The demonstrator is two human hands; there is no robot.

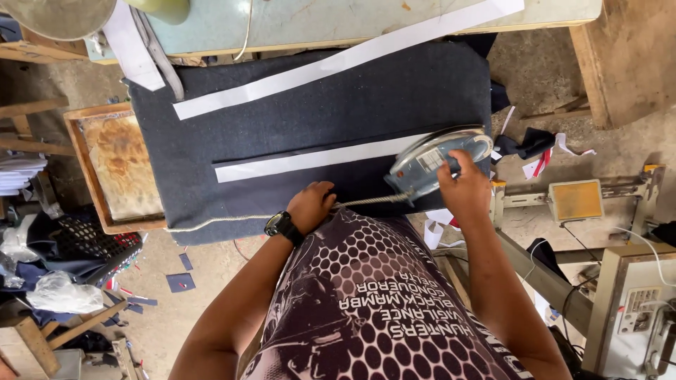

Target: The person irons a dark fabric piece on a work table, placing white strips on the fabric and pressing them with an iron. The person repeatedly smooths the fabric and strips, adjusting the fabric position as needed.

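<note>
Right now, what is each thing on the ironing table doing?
Iron: flat on the right end of the lower strip, held by the right hand.
Lower white strip: lying flat on dark cloth.
Upper white strip: lying slanted, untouched.
Left hand: resting on the cloth's near edge.
Cord: trailing from the iron.

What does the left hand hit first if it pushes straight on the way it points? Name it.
The left hand rests on the dark cloth, fingers pointing away from the body. Straight on it would likely meet the near white strip first, well clear of the iron in the right hand.
</note>
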